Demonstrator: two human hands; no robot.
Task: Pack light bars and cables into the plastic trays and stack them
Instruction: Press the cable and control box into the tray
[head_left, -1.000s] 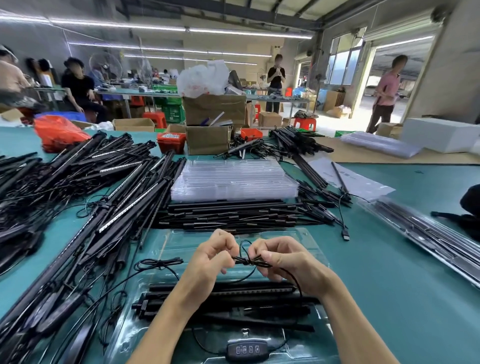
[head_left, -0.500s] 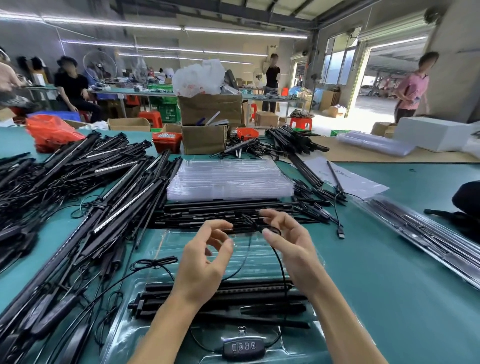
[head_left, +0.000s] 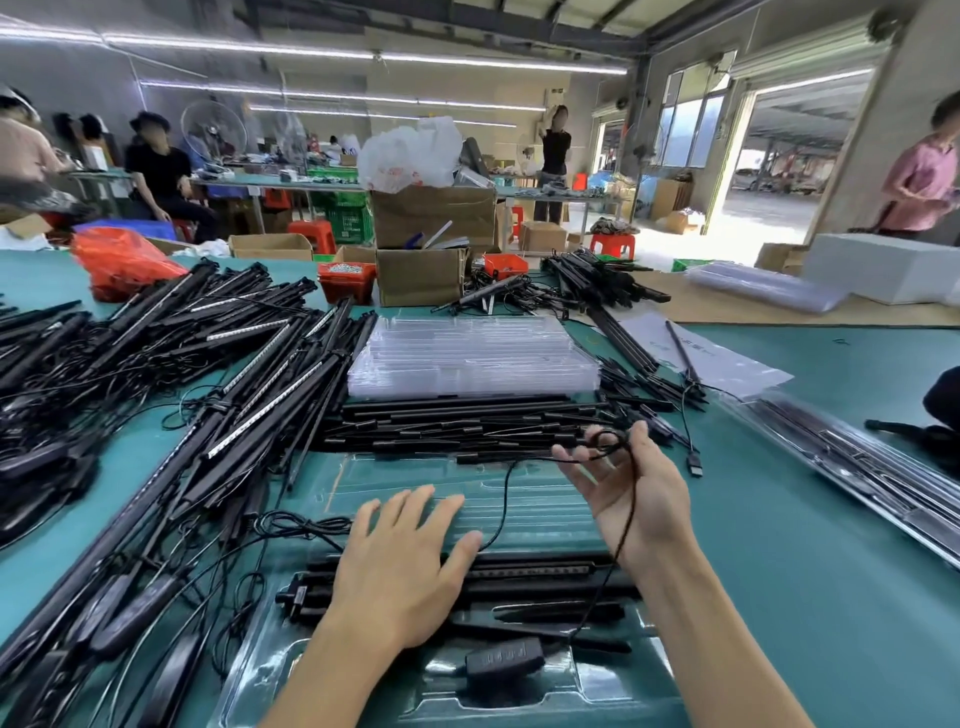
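Open plastic tray (head_left: 540, 512) on the green tabletop (head_left: 810, 582), right in front, long axis running left to right. Already seated in its near half: light bars (head_left: 530, 577) lying along that same axis, with an inline controller (head_left: 506, 662) nearest of all. Far half of the tray bare, apparently waiting for the cable.

Left hand (head_left: 400, 566) spread flat, palm down, fingers straight, over the left ends of the packed bars; contact impossible to confirm. Right hand (head_left: 631, 491) raised over the tray's far right part, palm turned up, fingers loosely open, thin black cable (head_left: 623, 519) looped over the fingertips and hanging down past the wrist toward the controller. Draped rather than pinched, by the look of it.

Key relation: cable slack hanging right of centre, controller directly below and nearer. Right hand closer to the loop, so probably the one to lay it down.

Beyond the tray: loose bars and cables, then a stack of empty trays (head_left: 472, 358).
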